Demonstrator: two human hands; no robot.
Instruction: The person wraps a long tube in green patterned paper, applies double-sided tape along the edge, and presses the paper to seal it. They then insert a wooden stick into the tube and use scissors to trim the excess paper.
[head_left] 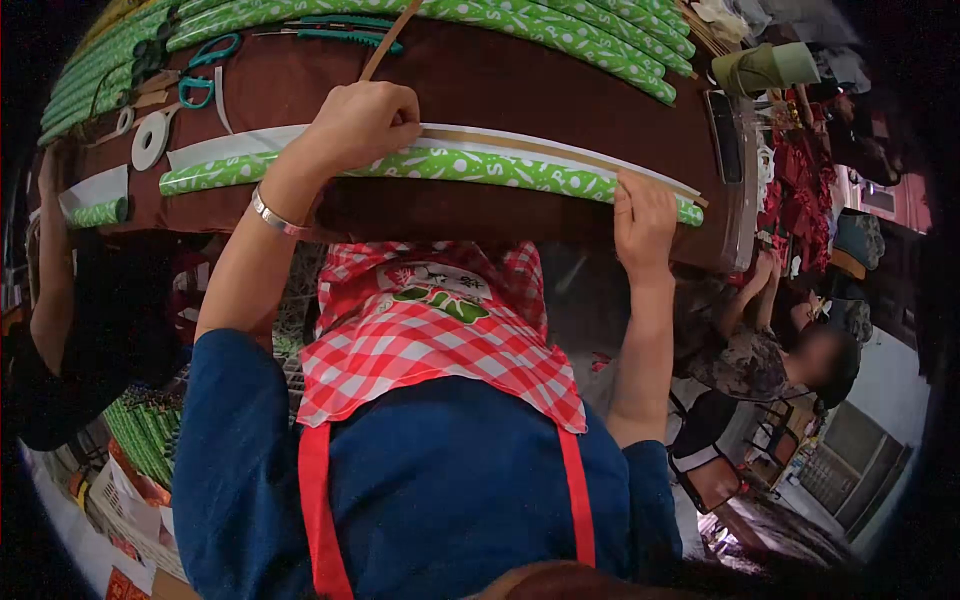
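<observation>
Just past the checked apron, the green roll lies along the table's near edge, slim, shiny, white-patterned, its white edge loose. The right hand grips its right end; the left hand pinches a brown strip, apparently peeling it, which calls for steady tension. Similar rolls lie beyond.

A lone head-worn camera faces forward and steeply down at close range, its wide, round-edged view spanning the checked apron, left hand, right hand and tabletop.
</observation>
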